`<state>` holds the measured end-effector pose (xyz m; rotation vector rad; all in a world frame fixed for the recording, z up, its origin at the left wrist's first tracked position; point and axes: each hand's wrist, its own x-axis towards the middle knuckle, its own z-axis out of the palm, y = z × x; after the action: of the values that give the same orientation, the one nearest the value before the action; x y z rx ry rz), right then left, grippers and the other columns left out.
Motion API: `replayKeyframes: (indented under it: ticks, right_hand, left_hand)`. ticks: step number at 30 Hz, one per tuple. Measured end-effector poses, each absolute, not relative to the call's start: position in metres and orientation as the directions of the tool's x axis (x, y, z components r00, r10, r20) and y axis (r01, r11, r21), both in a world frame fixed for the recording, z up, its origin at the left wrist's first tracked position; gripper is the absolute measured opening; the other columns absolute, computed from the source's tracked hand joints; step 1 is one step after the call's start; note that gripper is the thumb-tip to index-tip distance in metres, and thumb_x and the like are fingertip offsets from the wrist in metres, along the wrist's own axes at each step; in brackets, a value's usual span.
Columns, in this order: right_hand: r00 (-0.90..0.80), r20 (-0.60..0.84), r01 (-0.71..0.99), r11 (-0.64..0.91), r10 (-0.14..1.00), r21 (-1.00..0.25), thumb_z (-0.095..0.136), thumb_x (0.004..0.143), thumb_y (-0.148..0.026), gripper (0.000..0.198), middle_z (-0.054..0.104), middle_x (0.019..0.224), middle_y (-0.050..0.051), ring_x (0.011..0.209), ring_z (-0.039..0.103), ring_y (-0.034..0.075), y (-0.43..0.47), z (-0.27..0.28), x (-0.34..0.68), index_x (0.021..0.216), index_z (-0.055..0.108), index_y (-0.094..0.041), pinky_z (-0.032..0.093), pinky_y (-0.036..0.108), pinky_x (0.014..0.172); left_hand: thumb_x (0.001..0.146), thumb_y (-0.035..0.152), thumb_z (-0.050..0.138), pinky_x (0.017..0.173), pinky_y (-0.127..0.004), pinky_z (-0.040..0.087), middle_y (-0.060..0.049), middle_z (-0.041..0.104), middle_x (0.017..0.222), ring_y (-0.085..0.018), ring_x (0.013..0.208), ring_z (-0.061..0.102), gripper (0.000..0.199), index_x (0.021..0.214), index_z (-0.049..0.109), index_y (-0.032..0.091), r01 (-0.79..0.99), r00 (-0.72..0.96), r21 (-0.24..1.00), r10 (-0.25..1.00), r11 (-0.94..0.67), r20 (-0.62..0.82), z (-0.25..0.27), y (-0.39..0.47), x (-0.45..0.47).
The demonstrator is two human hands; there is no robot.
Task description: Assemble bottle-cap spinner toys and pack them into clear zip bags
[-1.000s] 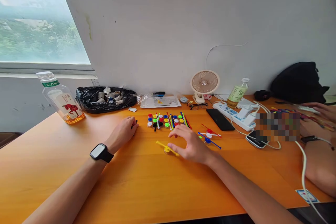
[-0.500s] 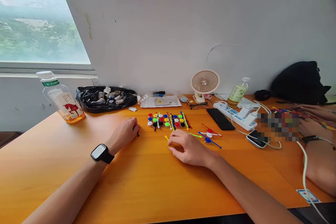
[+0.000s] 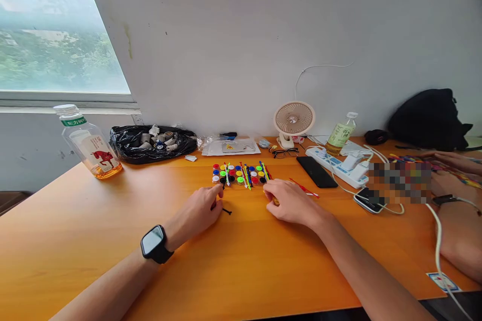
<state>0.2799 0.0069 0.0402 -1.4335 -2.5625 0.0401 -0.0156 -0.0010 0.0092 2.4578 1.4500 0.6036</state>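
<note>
Two bare hands: apart from each other over the table point(image 3: 226, 271), palms down.
Left hand point(image 3: 201, 205): thumb and fingers drawn together, pinching a black arrow point(image 3: 227, 211).
Right hand point(image 3: 289, 201): fingers curled down over a yellow piece point(image 3: 276, 201); most of the piece is hidden, so whether it is gripped cannot be told.
Black arrow, position: one end protrudes from the left fingertips toward the right hand, on the near side of the coloured discs point(image 3: 239, 173) and well apart from the yellow piece.
Yellow piece, position: beneath the right fingertips, to the right of the black arrow.
Coloured discs, position: set side by side in rows beyond the gap between the hands; loose arrows point(image 3: 246, 175) lie among them.
Red arrow point(image 3: 300, 187), position: just beyond the right hand, nearer than the black phone point(image 3: 316, 171).
Black arrow, handling: judged light, smooth plastic; stiff along its length, but the thin shaft may bend or snap under side load.
Black arrow, hold point: mid-shaft, thumb against forefinger, light pressure.
Yellow piece, handling: probably light, rigid and slightly slippery; grasp from opposite sides.
</note>
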Motion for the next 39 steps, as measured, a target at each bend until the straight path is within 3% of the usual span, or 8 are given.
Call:
replayKeyframes:
  ticks: [4, 9, 13, 16, 22, 32, 36, 39]
  right_hand:
    - [-0.428, 0.155, 0.901, 0.435, 0.890, -0.011, 0.062, 0.074, -0.008, 0.018, 0.062, 0.075, 0.004, 0.068, 0.053, 0.020, 0.012, 0.042, 0.295, 0.069, 0.051, -0.021, 0.028, 0.034, 0.065]
    - [-0.475, 0.260, 0.858, 0.508, 0.841, -0.076, 0.061, 0.076, -0.006, 0.016, 0.062, 0.083, 0.005, 0.082, 0.056, 0.022, 0.009, 0.046, 0.289, 0.074, 0.055, -0.021, 0.037, 0.034, 0.074]
    - [-0.577, 0.252, 0.702, 0.630, 0.777, -0.333, 0.060, 0.086, -0.009, 0.014, 0.066, 0.095, 0.004, 0.088, 0.060, 0.020, -0.003, 0.043, 0.265, 0.090, 0.062, -0.021, 0.044, 0.032, 0.080]
    - [-0.651, 0.206, 0.620, 0.669, 0.730, -0.410, 0.062, 0.089, -0.012, 0.012, 0.068, 0.099, 0.004, 0.090, 0.062, 0.020, -0.011, 0.038, 0.252, 0.096, 0.066, -0.022, 0.047, 0.032, 0.080]
    - [-0.633, 0.212, 0.595, 0.643, 0.745, -0.482, 0.071, 0.092, -0.026, 0.018, 0.069, 0.101, 0.004, 0.087, 0.062, 0.020, -0.015, 0.035, 0.246, 0.109, 0.068, -0.023, 0.048, 0.032, 0.078]
    - [-0.623, 0.283, 0.548, 0.665, 0.729, -0.507, 0.069, 0.098, -0.036, 0.013, 0.068, 0.093, 0.002, 0.086, 0.062, 0.019, -0.010, 0.022, 0.238, 0.099, 0.068, -0.023, 0.045, 0.030, 0.076]
    - [-0.504, 0.358, 0.588, 0.616, 0.786, -0.524, 0.072, 0.094, -0.038, 0.019, 0.063, 0.084, 0.000, 0.076, 0.058, 0.017, -0.009, 0.022, 0.238, 0.099, 0.063, -0.023, 0.043, 0.029, 0.071]
    - [-0.386, 0.443, 0.597, 0.585, 0.809, -0.548, 0.068, 0.097, -0.037, 0.018, 0.065, 0.097, 0.003, 0.080, 0.057, 0.018, -0.008, 0.026, 0.241, 0.106, 0.061, -0.023, 0.045, 0.031, 0.073]
  left_hand:
    - [0.101, 0.040, 0.058, 0.062, -0.030, 0.047, -0.007, 0.072, 0.097, -0.019, 0.073, 0.067, 0.019, 0.108, 0.061, 0.023, 0.629, 0.466, 0.526, 0.819, -0.573, 0.335, 0.006, -0.016, 0.007]
    - [0.101, 0.027, 0.054, 0.065, -0.025, 0.053, -0.005, 0.070, 0.099, -0.015, 0.076, 0.067, 0.016, 0.115, 0.060, 0.022, 0.424, 0.511, 0.722, 0.803, -0.546, 0.307, 0.010, -0.019, 0.009]
    - [0.091, 0.010, 0.055, 0.083, -0.032, 0.055, -0.007, 0.070, 0.108, -0.020, 0.095, 0.067, 0.026, 0.113, 0.063, 0.022, 0.474, 0.513, 0.627, 0.773, -0.618, 0.374, 0.010, -0.011, 0.001]
    - [0.090, 0.011, 0.059, 0.093, -0.038, 0.053, -0.008, 0.071, 0.107, -0.025, 0.106, 0.063, 0.024, 0.108, 0.069, 0.022, 0.563, 0.554, 0.477, 0.737, -0.675, 0.388, 0.009, -0.005, -0.003]
    - [0.098, 0.020, 0.058, 0.081, -0.034, 0.052, -0.006, 0.072, 0.094, -0.023, 0.094, 0.064, 0.013, 0.092, 0.069, 0.023, 0.597, 0.568, 0.436, 0.739, -0.673, 0.362, 0.009, 0.000, -0.005]
    - [0.098, 0.023, 0.058, 0.079, -0.028, 0.056, -0.003, 0.076, 0.094, -0.017, 0.084, 0.070, 0.010, 0.100, 0.068, 0.023, 0.459, 0.411, 0.637, 0.784, -0.619, 0.465, 0.008, -0.004, 0.001]
    - [0.097, 0.025, 0.064, 0.078, -0.028, 0.058, -0.003, 0.077, 0.094, -0.017, 0.083, 0.071, 0.010, 0.103, 0.072, 0.023, 0.420, 0.392, 0.658, 0.778, -0.626, 0.490, 0.006, -0.005, 0.006]
    - [0.098, 0.025, 0.065, 0.078, -0.028, 0.057, -0.002, 0.078, 0.092, -0.016, 0.082, 0.071, 0.009, 0.101, 0.074, 0.023, 0.396, 0.402, 0.665, 0.771, -0.633, 0.495, 0.005, -0.006, 0.010]
